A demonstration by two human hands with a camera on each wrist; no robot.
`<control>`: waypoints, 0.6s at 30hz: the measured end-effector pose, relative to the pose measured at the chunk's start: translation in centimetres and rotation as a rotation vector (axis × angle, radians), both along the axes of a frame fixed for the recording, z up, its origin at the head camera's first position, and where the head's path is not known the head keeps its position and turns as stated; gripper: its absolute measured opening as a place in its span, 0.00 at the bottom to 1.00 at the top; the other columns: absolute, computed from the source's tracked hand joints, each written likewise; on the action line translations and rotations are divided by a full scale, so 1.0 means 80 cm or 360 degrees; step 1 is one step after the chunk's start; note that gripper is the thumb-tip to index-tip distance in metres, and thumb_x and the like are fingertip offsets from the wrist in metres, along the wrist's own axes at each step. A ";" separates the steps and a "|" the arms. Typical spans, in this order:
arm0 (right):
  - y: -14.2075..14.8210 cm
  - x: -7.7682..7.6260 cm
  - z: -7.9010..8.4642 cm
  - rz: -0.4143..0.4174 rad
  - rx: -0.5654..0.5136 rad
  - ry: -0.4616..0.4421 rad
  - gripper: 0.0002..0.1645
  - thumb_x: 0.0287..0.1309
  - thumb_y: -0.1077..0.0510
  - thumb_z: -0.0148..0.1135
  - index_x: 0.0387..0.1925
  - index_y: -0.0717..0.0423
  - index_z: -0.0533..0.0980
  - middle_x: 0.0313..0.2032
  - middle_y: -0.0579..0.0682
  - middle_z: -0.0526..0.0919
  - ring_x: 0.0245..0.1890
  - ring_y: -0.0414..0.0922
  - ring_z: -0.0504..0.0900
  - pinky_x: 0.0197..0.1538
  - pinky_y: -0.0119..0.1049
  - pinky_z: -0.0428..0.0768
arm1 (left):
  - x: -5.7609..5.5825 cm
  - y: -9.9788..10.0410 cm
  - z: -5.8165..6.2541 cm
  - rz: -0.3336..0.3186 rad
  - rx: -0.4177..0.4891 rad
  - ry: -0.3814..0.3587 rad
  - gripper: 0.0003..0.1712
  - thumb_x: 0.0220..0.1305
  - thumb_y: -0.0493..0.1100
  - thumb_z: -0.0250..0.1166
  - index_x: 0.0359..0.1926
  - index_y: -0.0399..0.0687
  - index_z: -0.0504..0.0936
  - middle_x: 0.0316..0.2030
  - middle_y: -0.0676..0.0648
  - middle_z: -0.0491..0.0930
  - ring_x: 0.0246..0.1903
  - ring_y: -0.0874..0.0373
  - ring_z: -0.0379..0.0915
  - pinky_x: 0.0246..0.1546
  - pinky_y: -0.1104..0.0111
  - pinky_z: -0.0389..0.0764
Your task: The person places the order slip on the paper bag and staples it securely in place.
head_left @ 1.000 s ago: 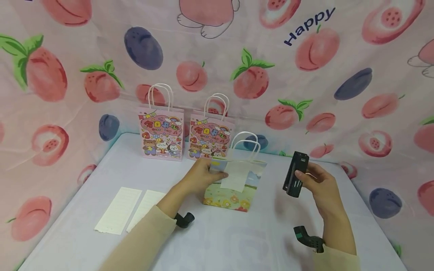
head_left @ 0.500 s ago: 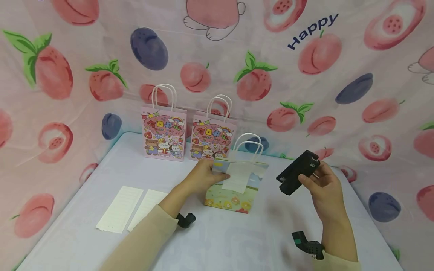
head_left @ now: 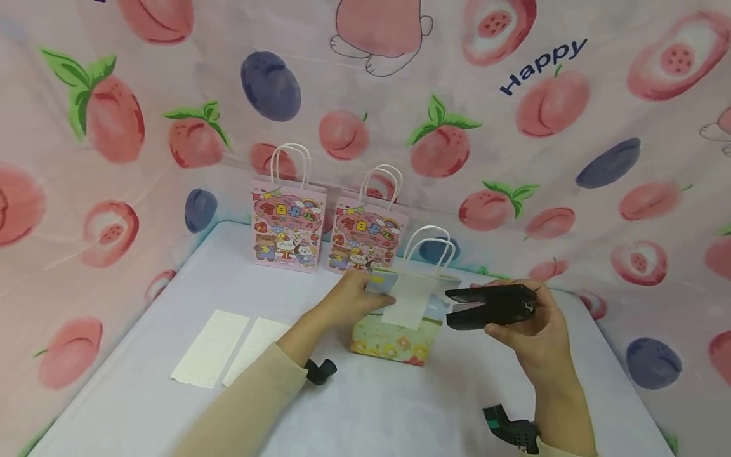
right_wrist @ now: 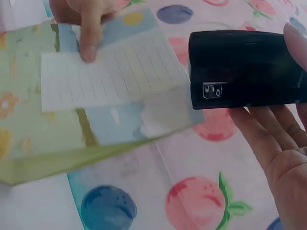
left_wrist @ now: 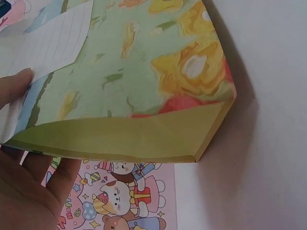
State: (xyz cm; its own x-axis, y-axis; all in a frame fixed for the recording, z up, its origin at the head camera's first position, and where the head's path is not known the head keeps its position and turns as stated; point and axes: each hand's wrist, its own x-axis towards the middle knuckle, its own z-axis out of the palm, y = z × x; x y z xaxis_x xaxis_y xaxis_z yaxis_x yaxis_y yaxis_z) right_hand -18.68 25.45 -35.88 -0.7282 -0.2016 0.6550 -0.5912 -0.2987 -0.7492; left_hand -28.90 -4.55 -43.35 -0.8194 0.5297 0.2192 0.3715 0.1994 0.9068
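Flowered bag (head_left: 396,346) just below centre frame, black stapler (head_left: 493,308) to its right.
I see a white-handled bag, pale green, yellow flowers low, blue sky above. Left hand (head_left: 353,297): fingers pinch a lined white slip (head_left: 408,301) to its front. Right hand (head_left: 539,333): fingers grip the stapler, mouth parted.

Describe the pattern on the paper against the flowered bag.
White paper with thin parallel lines; clearest in the right wrist view.

Paper bags (head_left: 394,343): 3 (two pink) | paper slips (head_left: 210,348): 3 | stapler (head_left: 492,306): 1 | hands (head_left: 349,299): 2
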 end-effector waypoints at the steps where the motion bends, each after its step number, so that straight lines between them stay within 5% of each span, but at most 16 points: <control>1: -0.004 0.000 0.001 0.0022 0.0004 0.0015 0.38 0.41 0.93 0.61 0.58 0.79 0.67 0.57 0.64 0.82 0.57 0.56 0.85 0.54 0.41 0.88 | 0.000 0.000 0.000 -0.0003 0.0000 -0.0001 0.16 0.67 0.42 0.71 0.55 0.51 0.86 0.53 0.54 0.89 0.54 0.60 0.84 0.59 0.62 0.82; 12: -0.035 -0.015 0.006 0.0043 -0.0014 0.0237 0.41 0.36 0.92 0.67 0.57 0.81 0.68 0.56 0.63 0.80 0.60 0.57 0.84 0.53 0.41 0.88 | -0.001 0.002 -0.004 -0.0017 -0.0005 -0.0035 0.17 0.67 0.43 0.71 0.56 0.54 0.86 0.55 0.55 0.88 0.59 0.59 0.81 0.66 0.58 0.78; 18: -0.046 -0.028 0.013 -0.0026 0.0140 0.0338 0.40 0.34 0.90 0.71 0.55 0.82 0.70 0.54 0.62 0.82 0.57 0.53 0.82 0.54 0.36 0.87 | 0.001 0.000 -0.002 -0.0010 -0.0013 -0.0044 0.17 0.68 0.44 0.71 0.57 0.57 0.85 0.55 0.56 0.87 0.60 0.57 0.81 0.66 0.56 0.77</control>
